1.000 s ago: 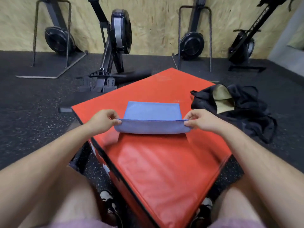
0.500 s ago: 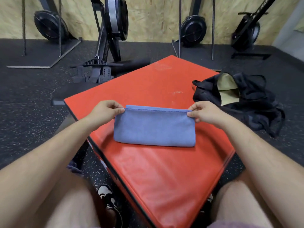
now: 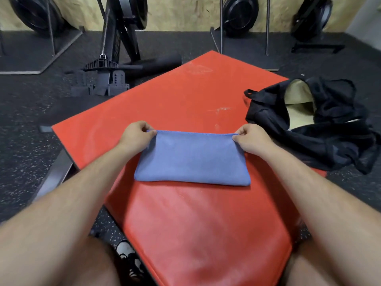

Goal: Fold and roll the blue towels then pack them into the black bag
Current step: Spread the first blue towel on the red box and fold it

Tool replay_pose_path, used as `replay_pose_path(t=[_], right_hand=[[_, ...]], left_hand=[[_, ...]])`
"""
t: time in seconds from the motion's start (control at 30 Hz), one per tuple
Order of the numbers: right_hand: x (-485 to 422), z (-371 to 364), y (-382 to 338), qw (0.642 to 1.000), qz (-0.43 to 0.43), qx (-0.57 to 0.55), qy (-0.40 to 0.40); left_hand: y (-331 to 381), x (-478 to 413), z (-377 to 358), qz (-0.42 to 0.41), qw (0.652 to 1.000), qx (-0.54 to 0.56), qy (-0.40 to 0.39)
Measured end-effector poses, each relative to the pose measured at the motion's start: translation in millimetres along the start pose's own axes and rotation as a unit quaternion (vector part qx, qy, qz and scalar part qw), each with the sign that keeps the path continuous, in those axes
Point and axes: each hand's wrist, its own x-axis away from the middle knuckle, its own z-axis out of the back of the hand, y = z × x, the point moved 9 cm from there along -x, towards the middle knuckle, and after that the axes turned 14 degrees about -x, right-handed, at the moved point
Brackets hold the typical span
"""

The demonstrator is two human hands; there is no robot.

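the far left corner of the blue towel [image 3: 191, 159] is pinched between the thumb and curled fingers [image 3: 152, 132] of the left hand [image 3: 136, 134]. the far right corner is gripped the same way by the right hand [image 3: 250, 140]. both forearms are stretched out over the near part of the red padded box [image 3: 185, 96]. the towel is folded into a wide band and laid flat across the middle of the box, with its fold along the near edge and its stitched edges along the far side, between the two hands. the black bag [image 3: 309, 147] is slumped at the right edge of the box, near the right hand, and its mouth is spread open so that a pale lining can be seen. whether it rests on the box or the floor [image 3: 24, 124] cannot be told. a shoe [image 3: 125, 250] is seen on the speckled floor at the near left. rowing machines [image 3: 115, 38] are stood along the far wall.
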Motion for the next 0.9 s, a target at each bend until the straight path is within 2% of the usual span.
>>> replay_pose_path(t=[0.17,0.23,0.3,0.37,0.43,0.5,0.63,0.77,0.9], right_hand=[[-4,-12,-1,0.996,0.014,0.090,0.005],[4,-12,-11,0.983,0.030,0.178,0.034],[19,-16,-37,0.954,0.100,0.266,0.091],[40,-38,-64,0.947,0.177,0.251,0.090],[58,-74,-77,0.956,0.204,0.209,0.023],[70,-108,-77,0.960,0.191,0.200,-0.050],[73,-128,-58,0.961,0.154,0.206,-0.099],[62,-100,-25,0.968,0.090,0.223,-0.066],[56,-69,0,0.973,0.040,0.222,-0.054]], left_hand=[[-1,-10,-7,-0.007,0.999,-0.048,0.010],[2,-6,-2,-0.013,0.994,-0.095,0.047],[18,8,6,-0.038,0.973,-0.197,0.115],[55,31,0,-0.122,0.957,-0.213,0.151],[93,54,-26,-0.230,0.956,-0.156,0.094],[112,71,-57,-0.290,0.947,-0.137,0.021],[89,77,-77,-0.231,0.954,-0.184,-0.051],[54,62,-63,-0.191,0.952,-0.235,-0.043],[9,40,-48,-0.120,0.957,-0.248,-0.088]])
